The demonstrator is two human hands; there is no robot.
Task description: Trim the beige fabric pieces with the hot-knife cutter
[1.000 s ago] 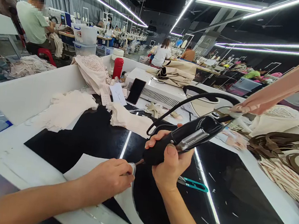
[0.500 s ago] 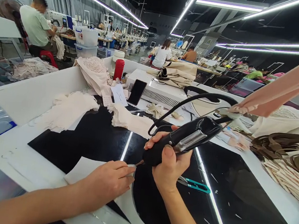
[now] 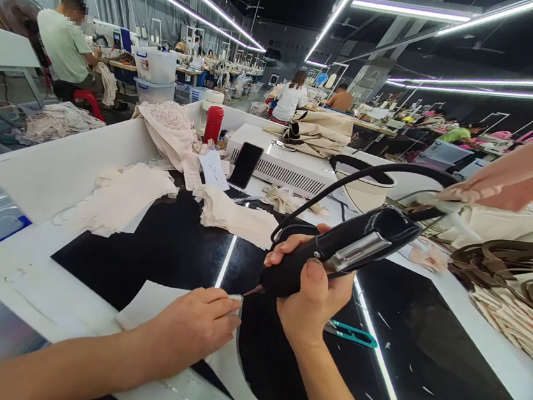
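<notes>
My right hand [image 3: 311,288] is wrapped round a black corded hand tool [image 3: 352,245] with a silver lever on its side. A thin metal tip [image 3: 252,290] sticks out of its lower left end, close to the fingers of my left hand [image 3: 189,323]. Those fingers are closed in a pinch on the edge of a pale sheet of fabric [image 3: 241,377], which curves down towards me and also shows behind the hand. Whether the tip touches the fabric edge I cannot tell. Teal thread snips [image 3: 352,333] lie on the black board beyond my right wrist.
The black board [image 3: 183,255] lies on a white table, with small scraps on its right. Stacked pale fabric pieces [image 3: 127,197], a phone [image 3: 245,164], a red bottle [image 3: 213,124] and a white vented box [image 3: 275,165] stand behind. Brown straps [image 3: 494,264] lie right; pink cloth [image 3: 529,172] hangs tied at the cord.
My right hand has moved the black tool a little to the right, drawing its tip slightly away from the left fingertips. My left hand keeps its pinch on the fabric.
</notes>
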